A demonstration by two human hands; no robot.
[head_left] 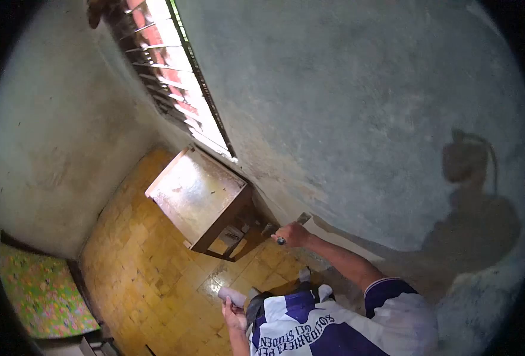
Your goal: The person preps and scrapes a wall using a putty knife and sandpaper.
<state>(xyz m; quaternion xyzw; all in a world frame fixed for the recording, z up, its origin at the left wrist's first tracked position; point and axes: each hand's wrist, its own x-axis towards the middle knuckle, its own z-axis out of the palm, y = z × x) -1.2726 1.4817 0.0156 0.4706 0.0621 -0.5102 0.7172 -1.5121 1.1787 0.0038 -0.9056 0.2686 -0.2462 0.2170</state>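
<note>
My left hand (234,315) is closed around a pale pinkish cylinder (231,295), low in the view beside my leg. What kind of cylinder it is cannot be made out. Stretched toward the wall, my right hand (293,235) grips a small hand tool (303,218) with a flat greyish end that sticks out past the fingers. Its dark, rounded butt shows on the other side of the fist, and the fingers hide the middle. The tool's end is close to the lower wall; whether it touches cannot be told.
A wooden cabinet (200,187) with a worn top stands under the bright louvred window (182,77). The grey-blue plaster wall (357,113) carries my shadow. Yellow tiles (149,267) cover the floor. A flowered cloth (46,291) lies at the far left.
</note>
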